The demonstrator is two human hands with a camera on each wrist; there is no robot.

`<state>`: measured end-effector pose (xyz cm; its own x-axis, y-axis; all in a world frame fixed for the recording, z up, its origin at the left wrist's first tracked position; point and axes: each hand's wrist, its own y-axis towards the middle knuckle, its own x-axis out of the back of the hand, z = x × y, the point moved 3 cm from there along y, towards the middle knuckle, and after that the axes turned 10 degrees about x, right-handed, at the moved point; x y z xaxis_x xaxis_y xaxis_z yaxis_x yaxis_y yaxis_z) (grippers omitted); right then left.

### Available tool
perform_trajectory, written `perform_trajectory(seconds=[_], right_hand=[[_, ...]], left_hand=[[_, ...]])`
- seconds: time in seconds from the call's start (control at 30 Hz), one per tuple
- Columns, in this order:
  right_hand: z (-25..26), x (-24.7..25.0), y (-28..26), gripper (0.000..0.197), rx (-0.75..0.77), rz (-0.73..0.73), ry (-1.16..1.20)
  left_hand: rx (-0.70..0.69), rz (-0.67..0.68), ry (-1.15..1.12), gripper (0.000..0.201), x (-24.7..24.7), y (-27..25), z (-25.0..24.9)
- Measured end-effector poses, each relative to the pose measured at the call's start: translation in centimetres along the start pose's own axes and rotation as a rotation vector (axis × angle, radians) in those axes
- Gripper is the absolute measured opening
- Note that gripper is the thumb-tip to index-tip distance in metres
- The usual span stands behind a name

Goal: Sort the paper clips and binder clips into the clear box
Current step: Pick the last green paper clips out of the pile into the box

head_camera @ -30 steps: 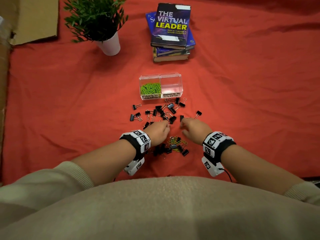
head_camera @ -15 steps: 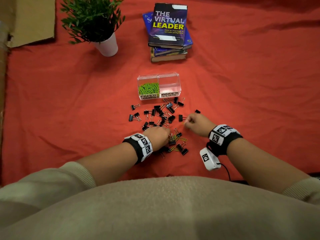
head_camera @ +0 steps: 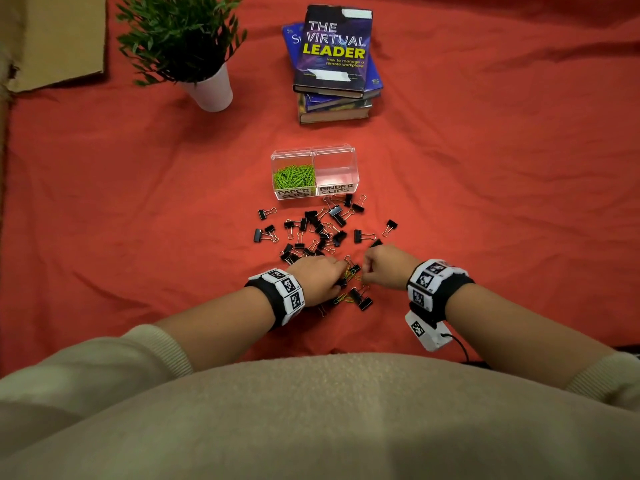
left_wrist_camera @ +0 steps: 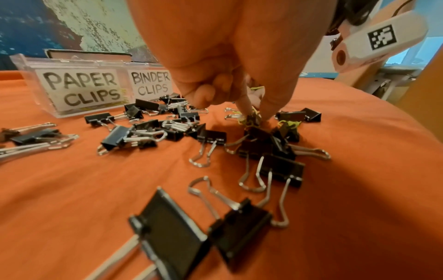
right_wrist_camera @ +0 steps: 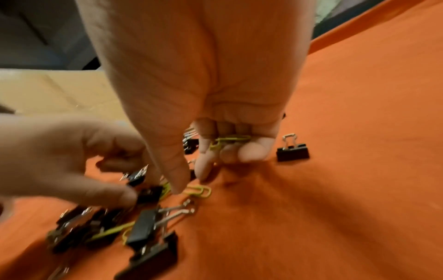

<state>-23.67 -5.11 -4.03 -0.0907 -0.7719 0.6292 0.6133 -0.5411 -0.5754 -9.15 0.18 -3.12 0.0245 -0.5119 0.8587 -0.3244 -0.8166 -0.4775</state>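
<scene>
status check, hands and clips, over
Left hand pinching into the mixed pile. Right hand holding green paper clips. Clear box: binder side empty. Binder clips tangled among remaining paper clips.

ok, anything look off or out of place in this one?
Binder clips compartment of the clear box holds nothing while black binder clips lie scattered over the red cloth. A few green paper clips are tangled among them between both hands.

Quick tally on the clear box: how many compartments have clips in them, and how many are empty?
Clear box compartments:
Holding green paper clips: 1 (labelled PAPER CLIPS)
Empty: 1 (the BINDER CLIPS compartment)
Total: 2
</scene>
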Motion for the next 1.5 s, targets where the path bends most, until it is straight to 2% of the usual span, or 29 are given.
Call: perform_trajectory(seconds=[0.1, 0.3, 0.4, 0.5, 0.53, 0.6, 0.67, 0.8, 0.9, 1.03, 1.13, 1.27, 1.33, 1.4, 1.5], right_hand=[[0.3, -0.9, 0.2, 0.012, 0.011, -0.001, -0.121], [0.5, -1.4, 0.2, 0.013, -0.01, 0.06, -0.076], [0.2, -0.4, -0.2, 0.007, -0.008, 0.009, 0.077], [-0.2, 1.2, -0.5, 0.002, -0.017, -0.104, 0.301], [-0.2, 1.6, -0.5, 0.004, -0.022, -0.119, 0.383], [-0.1, 1.9, -0.1, 0.019, -0.057, -0.114, 0.508], [0.0, 1.8, 0.4, 0.027, -0.07, -0.111, 0.535], [1.0, 1.1, 1.0, 0.006, 0.036, -0.153, 0.322], [1.2, 0.4, 1.3, 0.013, 0.091, -0.113, 0.122], [-0.8, 1.4, 1.3, 0.015, 0.048, -0.189, 0.081], [-0.8, 2.2, 0.8, 0.02, 0.107, -0.223, 0.054], [0.6, 1.1, 0.9, 0.037, 0.232, -0.114, -0.066], [0.6, 0.3, 1.3, 0.038, 0.196, -0.094, -0.11], [0.6, 0.0, 1.6, 0.033, 0.149, -0.133, -0.148], [0.9, -0.2, 1.8, 0.025, 0.103, -0.173, -0.199]], left_hand=[[0.031, -0.019, -0.018, 0.027, 0.3, 0.1, 0.4], [0.165, -0.102, -0.095, 0.026, 1.8, 0.4, 2.7], [0.209, -0.11, -0.107, 0.025, 1.9, 0.4, 3.2], [0.179, -0.098, -0.095, 0.028, 1.5, 0.5, 2.1], [0.167, -0.091, -0.083, 0.03, 1.3, 0.5, 1.6], [0.16, -0.072, -0.07, 0.033, 0.7, 0.7, 0.7], [0.171, -0.052, -0.073, 0.036, 0.2, 0.8, 0.2], [0.185, -0.046, -0.092, 0.035, -0.3, 0.9, -0.1], [0.211, -0.031, -0.108, 0.033, -0.3, 1.0, -0.2], [0.233, -0.009, -0.114, 0.026, -0.4, 0.9, -0.2], [0.243, 0.012, -0.164, 0.026, -0.5, 0.9, 0.0], [0.268, 0.005, -0.333, 0.022, -0.1, 0.8, 0.9], [0.27, 0.004, -0.439, 0.012, 0.4, 0.5, 1.4], [0.284, -0.021, -0.528, 0.005, 0.9, 0.3, 2.1], [0.31, -0.058, -0.648, 0.006, 1.4, 0.1, 2.9]])
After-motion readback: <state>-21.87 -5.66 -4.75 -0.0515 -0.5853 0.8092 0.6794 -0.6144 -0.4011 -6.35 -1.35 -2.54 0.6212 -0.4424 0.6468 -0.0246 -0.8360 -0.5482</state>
